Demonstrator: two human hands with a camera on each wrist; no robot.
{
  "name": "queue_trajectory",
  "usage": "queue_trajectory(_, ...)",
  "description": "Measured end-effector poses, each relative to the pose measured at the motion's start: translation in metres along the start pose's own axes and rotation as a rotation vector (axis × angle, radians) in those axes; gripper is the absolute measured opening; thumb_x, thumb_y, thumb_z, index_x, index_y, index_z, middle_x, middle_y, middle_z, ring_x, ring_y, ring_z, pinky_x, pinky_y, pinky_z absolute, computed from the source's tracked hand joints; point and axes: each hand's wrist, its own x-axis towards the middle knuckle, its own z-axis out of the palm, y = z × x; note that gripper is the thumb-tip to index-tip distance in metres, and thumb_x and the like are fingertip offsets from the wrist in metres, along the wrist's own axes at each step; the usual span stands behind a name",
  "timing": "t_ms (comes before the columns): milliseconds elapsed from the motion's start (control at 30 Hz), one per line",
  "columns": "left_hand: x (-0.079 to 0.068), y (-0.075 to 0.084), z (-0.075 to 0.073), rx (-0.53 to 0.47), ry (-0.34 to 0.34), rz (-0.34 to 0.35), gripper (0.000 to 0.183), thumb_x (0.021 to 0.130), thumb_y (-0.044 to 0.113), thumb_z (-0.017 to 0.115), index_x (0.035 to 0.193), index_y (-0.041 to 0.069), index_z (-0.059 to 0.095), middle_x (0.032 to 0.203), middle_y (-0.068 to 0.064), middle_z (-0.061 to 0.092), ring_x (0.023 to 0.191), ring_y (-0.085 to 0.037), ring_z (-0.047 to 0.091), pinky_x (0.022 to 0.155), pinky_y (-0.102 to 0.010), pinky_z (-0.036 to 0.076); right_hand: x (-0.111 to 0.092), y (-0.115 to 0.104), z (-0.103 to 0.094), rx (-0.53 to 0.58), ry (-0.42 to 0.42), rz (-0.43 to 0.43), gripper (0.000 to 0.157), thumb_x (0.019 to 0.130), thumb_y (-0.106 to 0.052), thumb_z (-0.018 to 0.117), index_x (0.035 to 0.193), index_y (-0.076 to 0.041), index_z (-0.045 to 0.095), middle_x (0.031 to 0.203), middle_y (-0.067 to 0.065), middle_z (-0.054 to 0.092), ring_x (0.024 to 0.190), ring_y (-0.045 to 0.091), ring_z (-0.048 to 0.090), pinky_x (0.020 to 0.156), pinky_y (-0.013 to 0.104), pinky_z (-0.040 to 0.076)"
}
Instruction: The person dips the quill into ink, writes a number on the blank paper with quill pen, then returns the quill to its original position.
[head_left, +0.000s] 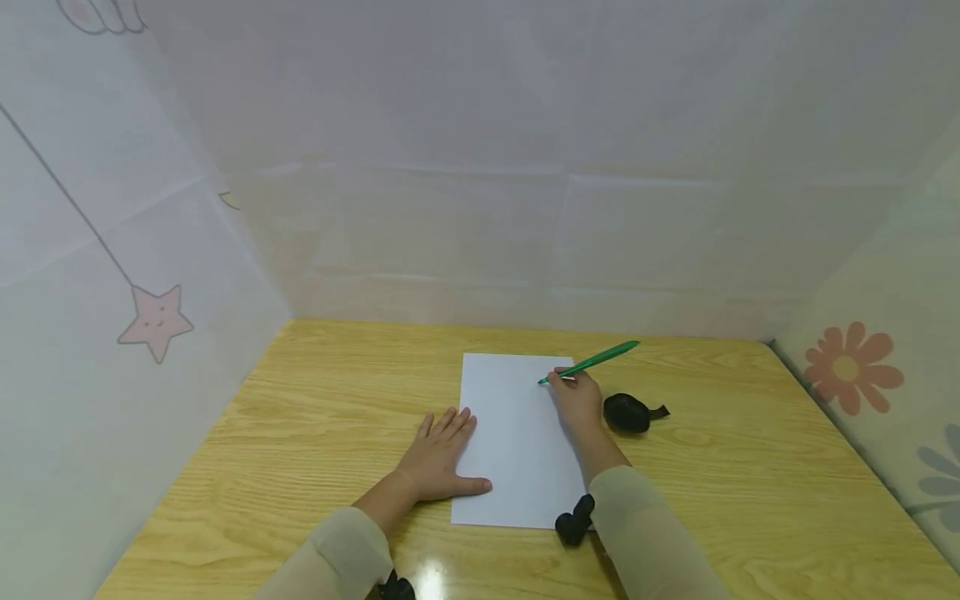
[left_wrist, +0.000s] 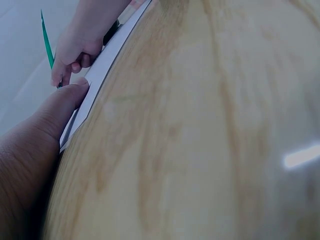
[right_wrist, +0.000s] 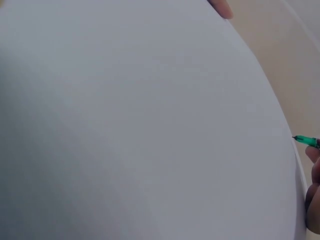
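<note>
A blank white sheet of paper [head_left: 517, 450] lies on the wooden table. My left hand [head_left: 441, 458] rests flat with spread fingers over the sheet's left edge, its thumb [left_wrist: 75, 95] on the paper. My right hand [head_left: 581, 404] pinches a green pen [head_left: 600, 358] near its tip, over the paper's upper right part. The pen slants up to the right. In the right wrist view the dark pen tip [right_wrist: 295, 137] shows right at the paper's surface, with curled fingers [right_wrist: 314, 200] behind it.
A black rounded object with a short strap [head_left: 627, 413] lies on the table [head_left: 750, 467] just right of my right hand. Pale cloth walls [head_left: 450, 233] with printed stars and flowers enclose the table at the back and sides. Black devices [head_left: 574, 521] sit at both wrists.
</note>
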Motion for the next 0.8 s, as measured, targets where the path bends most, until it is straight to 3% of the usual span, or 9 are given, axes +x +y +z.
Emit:
queue_trajectory(300, -0.0004, 0.0020, -0.0012, 0.002, -0.002, -0.004, 0.106, 0.080, 0.077, 0.055, 0.157, 0.010, 0.023, 0.165, -0.007, 0.017, 0.154, -0.027, 0.011, 0.123, -0.055, 0.007, -0.0027, -0.0007, -0.0004, -0.012, 0.001, -0.006, 0.028, 0.093, -0.027, 0.066, 0.110, -0.005, 0.069, 0.108, 0.020, 0.071, 0.097, 0.028, 0.066, 0.068, 0.020, 0.046)
queue_trajectory(500, -0.0003, 0.0023, -0.0012, 0.002, -0.015, -0.012, 0.107, 0.080, 0.078, 0.053, 0.157, 0.012, 0.021, 0.166, -0.005, 0.015, 0.154, -0.025, 0.008, 0.123, -0.054, 0.004, -0.0071, -0.0026, -0.0004, 0.006, 0.026, -0.040, 0.024, 0.091, -0.025, 0.068, 0.104, -0.004, 0.071, 0.098, 0.018, 0.073, 0.088, 0.026, 0.067, 0.065, 0.022, 0.047)
queue_trajectory(800, -0.0012, 0.0035, -0.0022, 0.004, -0.009, -0.011, 0.106, 0.080, 0.077, 0.055, 0.157, 0.011, 0.022, 0.165, -0.006, 0.016, 0.154, -0.026, 0.010, 0.123, -0.055, 0.006, -0.0037, -0.0013, 0.0006, -0.032, -0.002, -0.007, 0.028, 0.094, -0.026, 0.065, 0.111, -0.004, 0.069, 0.109, 0.021, 0.071, 0.099, 0.030, 0.066, 0.068, 0.019, 0.045)
